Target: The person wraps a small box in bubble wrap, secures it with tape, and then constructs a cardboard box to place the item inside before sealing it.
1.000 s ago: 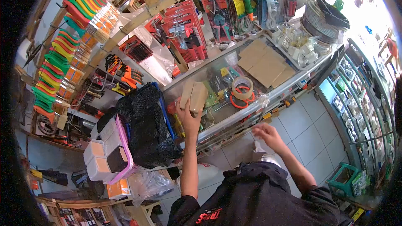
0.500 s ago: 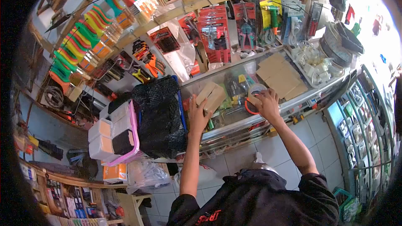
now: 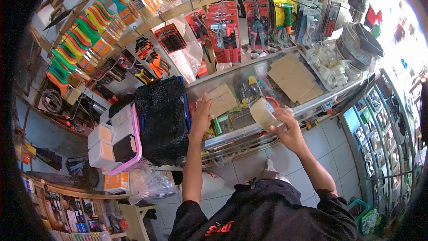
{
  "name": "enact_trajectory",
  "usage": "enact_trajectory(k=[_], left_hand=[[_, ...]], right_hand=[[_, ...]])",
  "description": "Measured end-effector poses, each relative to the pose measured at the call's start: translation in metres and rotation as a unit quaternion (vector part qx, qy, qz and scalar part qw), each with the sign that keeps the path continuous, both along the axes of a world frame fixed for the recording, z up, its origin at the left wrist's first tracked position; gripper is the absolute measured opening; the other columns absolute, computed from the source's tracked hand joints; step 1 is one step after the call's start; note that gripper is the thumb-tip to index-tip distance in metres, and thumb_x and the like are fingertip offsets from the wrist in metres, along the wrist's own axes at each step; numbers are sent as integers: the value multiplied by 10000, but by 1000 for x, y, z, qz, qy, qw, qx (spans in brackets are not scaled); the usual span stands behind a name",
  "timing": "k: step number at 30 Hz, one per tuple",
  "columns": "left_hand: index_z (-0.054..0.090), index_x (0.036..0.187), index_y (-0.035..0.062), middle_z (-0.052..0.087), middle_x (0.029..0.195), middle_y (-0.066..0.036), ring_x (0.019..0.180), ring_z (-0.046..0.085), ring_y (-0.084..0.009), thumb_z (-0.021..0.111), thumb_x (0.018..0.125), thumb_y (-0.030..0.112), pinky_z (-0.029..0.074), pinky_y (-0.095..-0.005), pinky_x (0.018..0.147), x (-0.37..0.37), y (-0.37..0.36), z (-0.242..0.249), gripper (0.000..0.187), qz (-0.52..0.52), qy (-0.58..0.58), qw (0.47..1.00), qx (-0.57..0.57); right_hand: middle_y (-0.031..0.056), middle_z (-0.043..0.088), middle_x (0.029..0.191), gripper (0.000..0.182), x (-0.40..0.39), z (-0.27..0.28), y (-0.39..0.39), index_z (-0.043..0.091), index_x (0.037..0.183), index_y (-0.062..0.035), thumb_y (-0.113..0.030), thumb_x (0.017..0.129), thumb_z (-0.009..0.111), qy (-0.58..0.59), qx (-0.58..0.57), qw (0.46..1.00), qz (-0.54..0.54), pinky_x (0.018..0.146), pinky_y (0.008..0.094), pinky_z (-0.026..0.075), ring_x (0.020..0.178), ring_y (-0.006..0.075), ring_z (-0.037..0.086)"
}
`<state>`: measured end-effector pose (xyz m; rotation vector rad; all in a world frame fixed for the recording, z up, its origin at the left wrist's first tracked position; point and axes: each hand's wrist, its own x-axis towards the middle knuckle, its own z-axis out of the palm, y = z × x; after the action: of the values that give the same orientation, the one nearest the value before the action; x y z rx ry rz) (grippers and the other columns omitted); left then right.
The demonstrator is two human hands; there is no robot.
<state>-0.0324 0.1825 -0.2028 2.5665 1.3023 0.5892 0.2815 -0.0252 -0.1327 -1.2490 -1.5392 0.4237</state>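
Note:
On the glass counter point(image 3: 205, 85), my left hand point(image 3: 201, 115) lies with fingers stretched along the left side of a folded brown cardboard piece point(image 3: 223, 100). My right hand point(image 3: 286, 127) grips a wide roll of clear packing tape point(image 3: 263, 112) by its right side, tilted over the counter's front edge. Just behind the roll shows a red-orange loop point(image 3: 273, 101), partly hidden by it. A larger flat cardboard sheet point(image 3: 295, 78) lies on the glass to the right of the tape.
Left of the counter stand a black-wrapped bundle point(image 3: 162, 125) and a pink basket point(image 3: 137, 140) with white boxes. Packaged tools point(image 3: 223, 33) and paintbrushes point(image 3: 91, 31) hang ahead. A tray of small white parts point(image 3: 332, 69) sits at the right, near a glass display case point(image 3: 383, 134).
My right hand has lifted and turned the tape roll, bringing it toward me. The cardboard under my left hand now lies flatter, and that hand has flattened at its left side.

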Motion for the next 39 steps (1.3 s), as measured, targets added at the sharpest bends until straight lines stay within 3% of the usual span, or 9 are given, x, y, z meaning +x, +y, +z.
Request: enact_trajectory(k=[8,11,14,20,24,25,27,33,39], left_hand=[[410,1558,137,293,1659,-231,1508,323,-442,729,916,499,281,-574,1210,23,-51,44,803,97,43,986,130],[420,1552,95,388,1611,-208,1494,363,-403,684,958,530,296,-526,1208,24,-90,50,783,0,-169,986,-8],[451,1529,66,456,1560,-187,1488,387,-338,647,984,554,327,-478,1192,33,-147,63,757,-113,-353,896,-246],[483,1494,40,500,1513,-159,1385,489,-256,682,1001,435,410,-419,1127,34,-186,61,663,-95,-508,794,-320],[638,1258,10,611,1367,-147,1263,583,-223,713,997,210,451,-407,1088,28,-191,63,337,-51,-546,787,-282],[678,1088,0,671,1256,-127,1226,621,-218,707,989,104,470,-395,1071,28,-196,72,146,-9,-576,759,-303],[685,1031,0,693,1189,-122,1202,645,-225,698,993,82,482,-388,1058,21,-197,68,91,20,-567,766,-302],[649,879,18,704,947,-58,1108,699,-213,668,1011,51,524,-368,1002,9,-208,61,137,104,-586,748,-293],[648,927,5,731,994,-76,1033,715,-173,626,1047,114,548,-320,952,-7,-228,48,164,93,-558,763,-315]], right_hand=[[113,685,1154,305,-17,-8,-33,699,1086,5,-125,846,834,122,-79,988,43,1071,430,412,1216,304,576],[116,683,1165,314,-29,-19,-44,707,1106,12,-136,860,832,194,-107,974,52,1082,420,408,1235,286,566],[121,669,1192,334,-46,-22,-52,714,1115,14,-158,858,841,241,-123,960,75,1091,408,413,1251,273,563],[109,663,1189,328,-74,-10,-57,724,1065,12,-157,821,863,146,-85,981,99,1070,408,443,1239,301,580],[102,663,1199,332,-90,-2,-62,738,1039,-11,-167,787,886,98,-89,986,98,1063,428,454,1237,322,579],[103,659,1198,325,-94,0,-63,738,1031,-19,-168,785,888,84,-93,988,95,1058,431,456,1234,319,580],[103,651,1196,311,-100,2,-67,739,1017,-36,-169,781,892,57,-101,990,86,1048,436,459,1230,312,581],[92,674,1138,296,-119,1,-75,752,949,-27,-193,757,904,-38,-93,990,104,938,423,488,1086,296,615],[78,708,1003,300,-120,2,-84,754,941,-26,-237,778,893,-90,-144,965,199,885,424,463,968,294,641]])
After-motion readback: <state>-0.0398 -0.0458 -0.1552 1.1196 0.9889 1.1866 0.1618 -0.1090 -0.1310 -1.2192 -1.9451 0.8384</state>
